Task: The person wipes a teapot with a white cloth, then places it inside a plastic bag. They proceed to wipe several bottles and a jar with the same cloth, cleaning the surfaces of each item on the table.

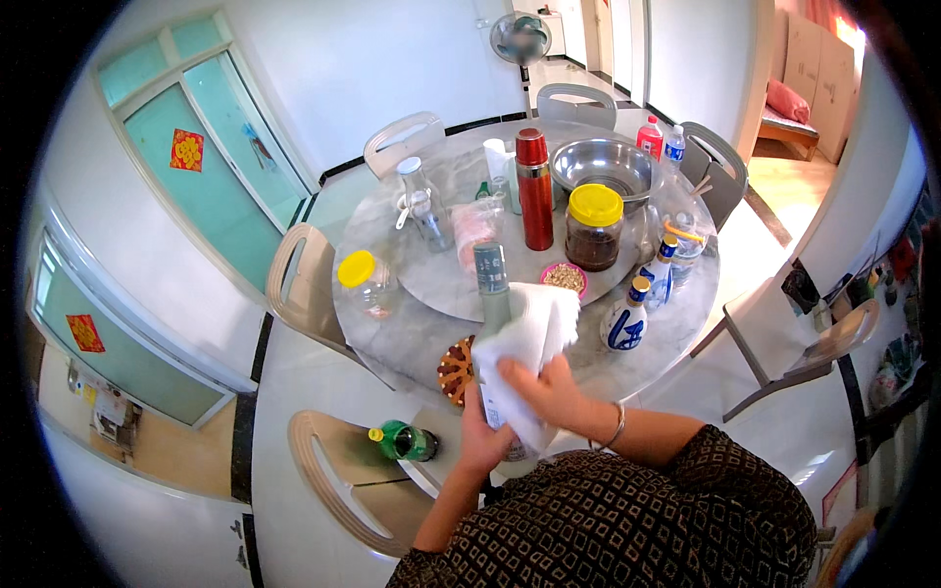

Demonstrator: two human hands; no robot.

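Note:
My left hand (487, 439) grips the lower part of a tall pale glass bottle (495, 312) with a grey-green cap. The bottle stands out over the near edge of the round table, tilted slightly. With my right hand (540, 393) I press a white paper towel (544, 312) around the bottle's body; part of the towel fans out towards the table. The towel hides much of the bottle and its label. Just left of the bottle lies a brown patterned round mat (456, 371), partly covered. Two white and blue bottles (625, 325) stand right of the towel.
The marble-patterned table (423, 353) bears a red thermos (535, 202), a yellow-lidded jar (594, 228), a steel basin (606, 169), a pink-rimmed dish (564, 279), an empty yellow-lidded jar (371, 283) and a glass bottle (426, 213). A green bottle (404, 441) is on a near chair (331, 478).

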